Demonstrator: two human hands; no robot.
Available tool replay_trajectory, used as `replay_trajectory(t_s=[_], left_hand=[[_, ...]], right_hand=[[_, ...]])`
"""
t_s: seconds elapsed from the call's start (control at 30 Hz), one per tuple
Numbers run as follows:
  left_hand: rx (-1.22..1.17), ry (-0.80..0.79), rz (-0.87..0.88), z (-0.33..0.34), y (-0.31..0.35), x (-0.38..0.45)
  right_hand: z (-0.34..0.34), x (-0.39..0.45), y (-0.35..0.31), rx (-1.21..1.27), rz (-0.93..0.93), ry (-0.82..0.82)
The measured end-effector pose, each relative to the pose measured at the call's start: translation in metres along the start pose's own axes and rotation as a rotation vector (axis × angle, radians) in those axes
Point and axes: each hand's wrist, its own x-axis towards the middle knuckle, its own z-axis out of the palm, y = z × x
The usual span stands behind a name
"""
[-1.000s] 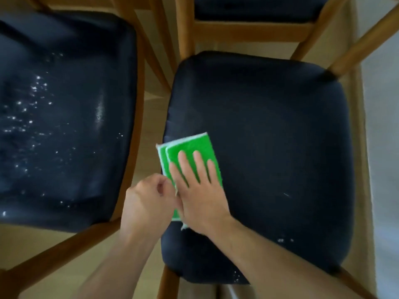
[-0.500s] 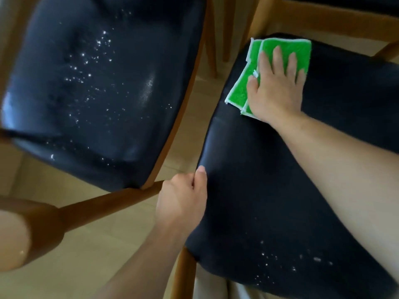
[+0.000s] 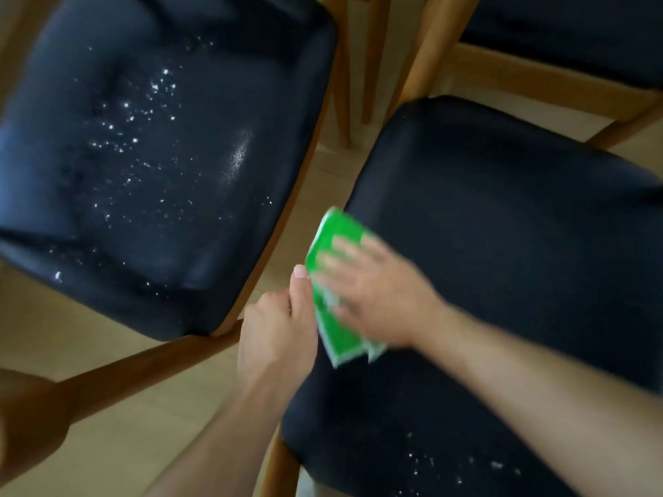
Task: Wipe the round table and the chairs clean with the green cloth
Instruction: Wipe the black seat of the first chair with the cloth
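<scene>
right hand [image 3: 373, 295] — fingers spread flat on green cloth [image 3: 339, 331] | left hand [image 3: 276, 335] — fingers curled at chair seat [image 3: 502, 252] edge

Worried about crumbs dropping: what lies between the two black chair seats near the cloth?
In the head view, only a gap of bare wooden floor separates the left seat from the right seat; the green cloth overhangs it.

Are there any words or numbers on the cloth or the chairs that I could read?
None: no words, numbers or labels show anywhere.
The green cloth is plain and blurred under the right hand.
The black seats show only white specks.
</scene>
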Motion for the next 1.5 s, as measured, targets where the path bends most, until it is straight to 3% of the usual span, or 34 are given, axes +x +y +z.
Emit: replay_trajectory(t_s=[0.13, 0.2, 0.27, 0.33, 0.47, 0.6, 0.67, 0.73, 0.83, 0.9, 0.97, 1.03, 1.1, 1.17, 1.23, 1.37, 1.43, 1.5], left_hand=[[-0.031, -0.026, -0.055, -0.001, -0.013, 0.001], [-0.047, -0.035, -0.068, -0.004, -0.020, -0.003], [-0.077, -0.021, -0.093, -0.008, -0.022, -0.006], [-0.110, 0.007, -0.112, -0.011, -0.024, -0.008], [-0.107, 0.017, -0.085, -0.014, -0.027, -0.006], [-0.095, 0.002, -0.054, -0.012, -0.024, -0.004], [-0.092, -0.003, -0.060, -0.008, -0.022, -0.005], [-0.096, -0.028, -0.062, -0.003, -0.020, -0.008], [-0.108, -0.107, -0.059, 0.006, -0.017, -0.016], [-0.134, -0.136, -0.055, 0.010, -0.014, -0.017], [-0.130, -0.131, -0.039, 0.010, -0.012, -0.015], [-0.113, -0.123, -0.009, 0.009, -0.011, -0.013], [-0.078, -0.144, 0.005, 0.008, -0.013, -0.014], [-0.038, -0.231, 0.008, 0.008, -0.016, -0.019], [-0.013, -0.321, 0.013, 0.011, -0.018, -0.028], [0.075, -0.378, 0.077, 0.023, -0.020, -0.047], [0.099, -0.441, 0.081, 0.028, -0.018, -0.049], [0.128, -0.498, 0.088, 0.028, -0.016, -0.048]], right_hand=[[-0.031, 0.053, 0.099, 0.075, 0.482, 0.178], [-0.033, 0.064, 0.104, 0.095, 0.626, 0.215], [-0.022, 0.064, 0.067, 0.089, 0.716, 0.254], [-0.002, 0.043, 0.003, 0.054, 0.646, 0.259], [0.040, -0.032, -0.109, 0.020, 0.213, 0.061], [0.059, -0.090, -0.114, 0.035, -0.099, -0.026], [0.058, -0.097, -0.087, 0.011, -0.132, 0.005], [0.051, -0.092, -0.050, 0.013, 0.073, 0.106], [0.036, -0.080, 0.000, 0.192, 0.638, 0.221], [0.032, -0.068, -0.001, 0.296, 0.934, 0.312], [0.035, -0.055, -0.037, 0.296, 1.041, 0.293], [0.042, -0.059, -0.090, 0.279, 0.872, 0.180], [0.052, -0.079, -0.133, 0.244, 0.480, 0.057], [0.061, -0.104, -0.145, 0.190, 0.122, -0.098], [0.065, -0.126, -0.134, 0.159, -0.015, -0.223], [0.070, -0.175, -0.076, 0.120, 0.084, -0.242], [0.063, -0.207, -0.035, 0.092, 0.300, -0.226], [0.050, -0.233, 0.001, 0.207, 0.637, -0.261]])
